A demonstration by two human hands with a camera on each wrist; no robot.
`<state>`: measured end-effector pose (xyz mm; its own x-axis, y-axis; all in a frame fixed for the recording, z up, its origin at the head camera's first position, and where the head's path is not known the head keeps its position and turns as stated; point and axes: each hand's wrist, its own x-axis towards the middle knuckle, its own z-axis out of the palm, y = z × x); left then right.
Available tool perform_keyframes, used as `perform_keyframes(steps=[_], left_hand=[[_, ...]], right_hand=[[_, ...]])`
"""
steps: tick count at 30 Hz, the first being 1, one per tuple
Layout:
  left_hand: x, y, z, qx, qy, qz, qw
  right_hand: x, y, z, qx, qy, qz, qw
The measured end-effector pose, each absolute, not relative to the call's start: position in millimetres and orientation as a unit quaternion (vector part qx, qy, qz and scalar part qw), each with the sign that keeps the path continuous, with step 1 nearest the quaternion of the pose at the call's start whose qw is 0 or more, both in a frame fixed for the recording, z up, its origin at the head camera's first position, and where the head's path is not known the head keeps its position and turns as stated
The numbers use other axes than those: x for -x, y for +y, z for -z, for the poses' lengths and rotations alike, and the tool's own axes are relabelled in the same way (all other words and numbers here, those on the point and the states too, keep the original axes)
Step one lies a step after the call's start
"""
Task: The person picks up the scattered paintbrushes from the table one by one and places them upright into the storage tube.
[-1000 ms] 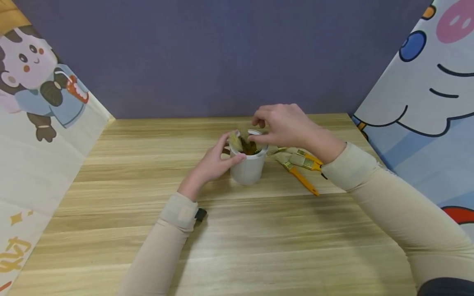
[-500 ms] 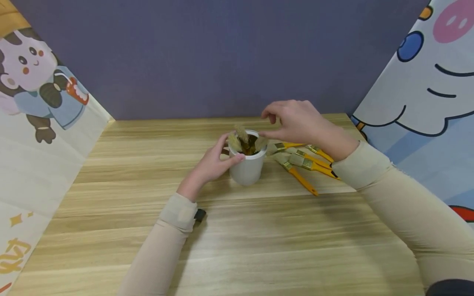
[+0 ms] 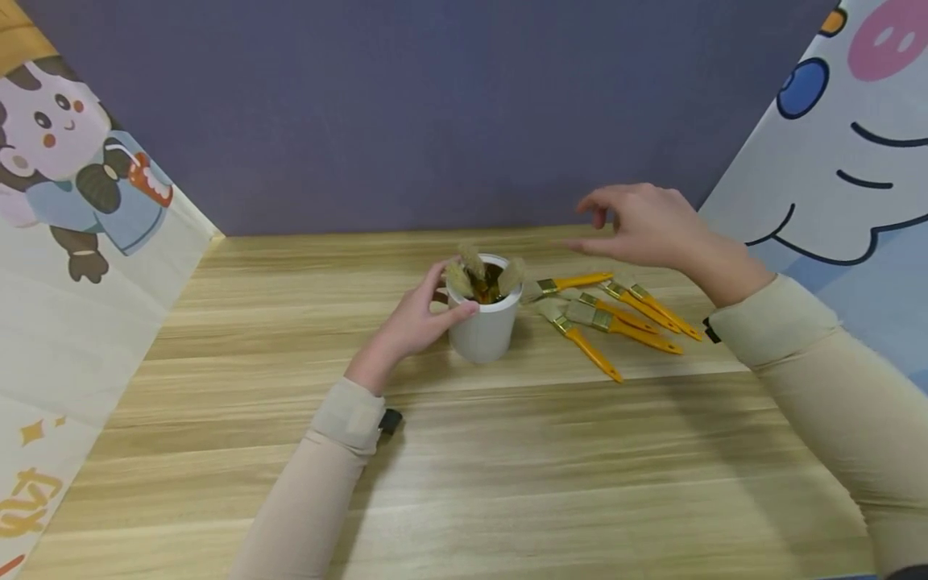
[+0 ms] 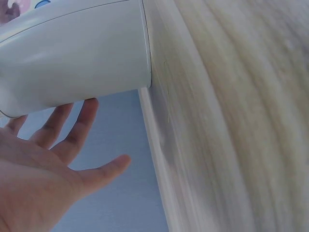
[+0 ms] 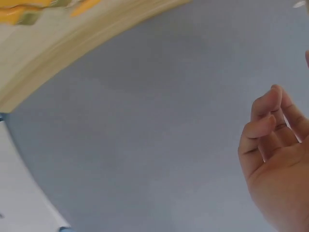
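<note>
Toward the far edge of a pale wood-grain table (image 3: 464, 483), a plain white cylindrical cup (image 3: 482, 334) stands upright, roughly midway across. Three pale bristle heads (image 3: 511, 275) project above its rim, two leaning at the left and rear, one at the right; the cup's interior shows dark amber. The person's bare left hand (image 3: 416, 316) has its grip on the cup, thumb at the front of the rim and other fingers along the left side. The left wrist view confirms finger contact with the smooth wall; the finger nearest the table stands clear of it. The person's bare right hand (image 3: 641, 225) is raised above the table, right of the cup and well apart from it. Its grip is released: thumb and index finger are apart, the remaining fingers loosely bent, nothing held. Below this hand lie six flat paintbrushes with orange handles, gold-coloured metal ferrules and pale bristles (image 3: 590, 354), fanned with handles mainly to the right, some overlapping. The leftmost bristles lie just beside the cup; contact cannot be determined. Beige sleeves (image 3: 293, 499) cover both forearms. A plain purple-grey panel (image 3: 435, 113) stands behind the table.
</note>
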<state>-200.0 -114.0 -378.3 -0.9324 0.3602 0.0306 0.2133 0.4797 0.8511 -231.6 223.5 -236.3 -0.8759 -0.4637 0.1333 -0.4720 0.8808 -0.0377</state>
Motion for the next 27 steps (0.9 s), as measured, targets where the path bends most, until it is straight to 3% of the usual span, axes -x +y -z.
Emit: perform_keyframes(steps=[10,21,27], left_hand=[[199,-114,376,-0.158,0.859,-0.478,0.087],[200,-114,378,-0.159,0.853,-0.489,0.085],[200,-114,377,-0.159,0.851,-0.492,0.090]], right_hand=[[251,276,270,-0.186,-0.976,-0.070,-0.093],[259,297,350,-0.178,-0.960,-0.114,-0.182],[256,300,374,-0.179,-0.956,-0.131,-0.193]])
